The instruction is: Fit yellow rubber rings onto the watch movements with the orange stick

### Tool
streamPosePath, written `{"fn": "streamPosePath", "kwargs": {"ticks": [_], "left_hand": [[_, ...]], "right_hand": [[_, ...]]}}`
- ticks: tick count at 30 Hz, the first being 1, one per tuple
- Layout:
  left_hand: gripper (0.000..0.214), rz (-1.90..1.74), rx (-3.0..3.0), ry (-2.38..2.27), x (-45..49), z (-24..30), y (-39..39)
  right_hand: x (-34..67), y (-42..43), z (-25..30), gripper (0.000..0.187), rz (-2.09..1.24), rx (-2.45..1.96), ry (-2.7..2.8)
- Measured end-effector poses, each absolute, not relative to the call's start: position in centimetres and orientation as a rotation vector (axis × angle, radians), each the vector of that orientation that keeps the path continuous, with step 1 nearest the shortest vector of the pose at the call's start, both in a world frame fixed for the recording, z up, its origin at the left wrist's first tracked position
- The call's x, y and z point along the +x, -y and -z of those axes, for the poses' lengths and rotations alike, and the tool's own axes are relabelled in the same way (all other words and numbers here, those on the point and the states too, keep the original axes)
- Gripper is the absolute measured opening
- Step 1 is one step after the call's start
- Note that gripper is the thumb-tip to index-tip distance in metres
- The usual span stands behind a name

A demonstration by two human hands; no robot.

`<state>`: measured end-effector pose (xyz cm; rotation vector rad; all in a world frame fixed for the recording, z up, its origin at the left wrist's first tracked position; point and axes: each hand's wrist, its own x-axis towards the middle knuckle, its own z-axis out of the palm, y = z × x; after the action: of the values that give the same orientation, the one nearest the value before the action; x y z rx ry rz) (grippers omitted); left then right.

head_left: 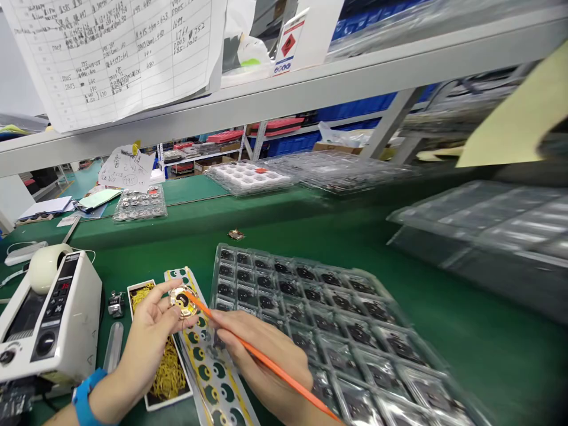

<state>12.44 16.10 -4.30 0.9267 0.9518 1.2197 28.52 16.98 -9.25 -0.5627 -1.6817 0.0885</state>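
My left hand, with a blue band at the wrist, pinches a small round gold-and-white part by its edge. A dark curved shape and a yellow patch show on the part's face. My right hand grips a long thin orange stick like a pen, and its tip meets the round part's face near the right side. Beneath both hands lies a strip of yellow and dark green stickers. Left of it, partly behind my left hand, is a white box of yellow curly pieces.
A clear compartment tray of dark parts lies at right. On the left stand a white tape dispenser and a small metal counter. A loose small part lies behind the tray. A shelf rail crosses above; stacked clear trays sit far right.
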Motion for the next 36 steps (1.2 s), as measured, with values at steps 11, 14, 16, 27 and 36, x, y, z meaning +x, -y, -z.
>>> {"fn": "streamPosePath", "kwargs": {"ticks": [11, 14, 16, 27, 36], "left_hand": [[0.046, -1.220, 0.864, -1.029, 13.0, 5.9, -16.6], [0.046, -1.213, 0.836, -1.056, 12.8, 6.1, -17.0], [0.044, -1.207, 0.827, -1.049, 12.6, 6.1, -17.2], [0.022, -1.167, 1.164, -1.077, 12.4, 5.5, -17.2], [0.007, -1.191, 1.327, -1.146, 12.3, 6.0, -17.3]], "right_hand": [[27.4, -18.2, 10.3, 0.022, 0.323, -0.468, 1.913], [27.2, -18.4, 10.2, 0.017, 0.436, -0.435, 1.960], [27.4, -18.4, 10.0, 0.016, 0.388, -0.425, 1.960], [28.5, -18.3, 10.0, 0.031, -0.379, -0.698, 1.467], [28.0, -17.6, 10.1, 0.024, -0.211, -0.602, 1.682]]}}
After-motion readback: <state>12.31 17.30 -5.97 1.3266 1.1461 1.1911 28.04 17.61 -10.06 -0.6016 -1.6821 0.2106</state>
